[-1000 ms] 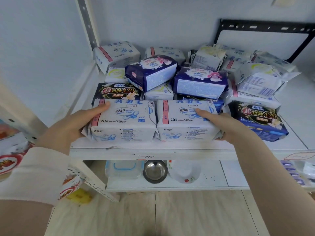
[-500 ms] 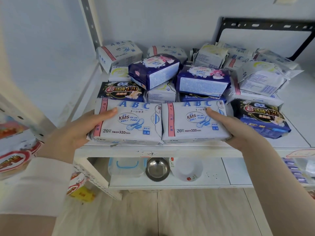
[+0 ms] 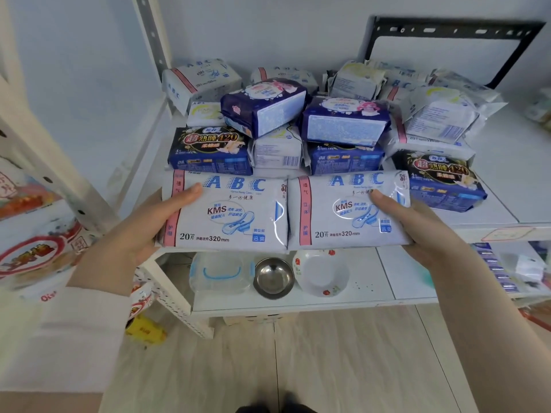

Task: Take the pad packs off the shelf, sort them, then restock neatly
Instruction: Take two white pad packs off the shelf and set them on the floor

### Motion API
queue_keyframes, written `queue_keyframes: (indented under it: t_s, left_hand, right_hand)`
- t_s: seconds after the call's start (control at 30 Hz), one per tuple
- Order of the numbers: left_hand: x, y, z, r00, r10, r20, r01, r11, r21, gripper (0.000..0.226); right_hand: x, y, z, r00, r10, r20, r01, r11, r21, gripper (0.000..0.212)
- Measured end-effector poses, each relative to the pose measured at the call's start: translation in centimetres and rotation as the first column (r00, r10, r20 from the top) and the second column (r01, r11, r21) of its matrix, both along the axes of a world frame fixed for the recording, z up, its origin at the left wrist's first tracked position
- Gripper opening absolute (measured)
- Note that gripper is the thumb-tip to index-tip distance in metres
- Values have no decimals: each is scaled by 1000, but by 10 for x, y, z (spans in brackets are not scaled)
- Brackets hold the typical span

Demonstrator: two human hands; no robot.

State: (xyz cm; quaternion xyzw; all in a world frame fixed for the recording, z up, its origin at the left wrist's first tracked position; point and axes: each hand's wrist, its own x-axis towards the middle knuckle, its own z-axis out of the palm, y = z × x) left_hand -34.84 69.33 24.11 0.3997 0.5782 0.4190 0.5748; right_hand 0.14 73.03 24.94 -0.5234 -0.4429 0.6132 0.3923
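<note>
Left hand [image 3: 143, 231] is gripping the outer end of the left pack [image 3: 226, 213], thumb lying on top and the other fingers tucked out of sight underneath. Right hand [image 3: 417, 225] is doing the mirror image on the right pack [image 3: 346, 210], thumb on the printed face and palm wrapping the outer end.

Both white ABC packs are sitting at the very front of the shelf [image 3: 512, 162], label up. They're lying end to end, with their inner short edges touching in the middle. So the long axes are running left-right in one line along the front lip, and each hand is sitting on the far end of its own pack. Neither hand is having to cross over.

Honestly I'm reading this as the take-off step, with both packs coming straight back toward the body. The thing I'd be watching is the pile [image 3: 343, 126] right behind, since the dark blue packs are butting up against the back edges. Looks like most of the shelf is waiting to be cleared, so sorting isn't happening yet.
</note>
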Motion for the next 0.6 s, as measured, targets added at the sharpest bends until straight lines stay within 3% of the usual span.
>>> queue_keyframes:
  t_s: [0.13,0.3,0.47,0.6]
  left_hand:
    - [1,-15,-3,1000,14,3,-14,1000,-16,41]
    - [3,-44,-6,996,84,-8,-84,995,60,51]
    - [13,-82,-14,987,158,24,-159,972,172,64]
    - [45,-112,-35,953,295,65,-302,939,164,47]
  right_hand:
    - [6,-22,-7,1000,-1,-9,1,1000,26,56]
    - [13,-51,-18,1000,-8,3,8,998,67,98]
    - [26,-84,-23,998,10,-66,-2,994,112,93]
    - [40,-125,-30,993,80,-87,-69,991,113,86]
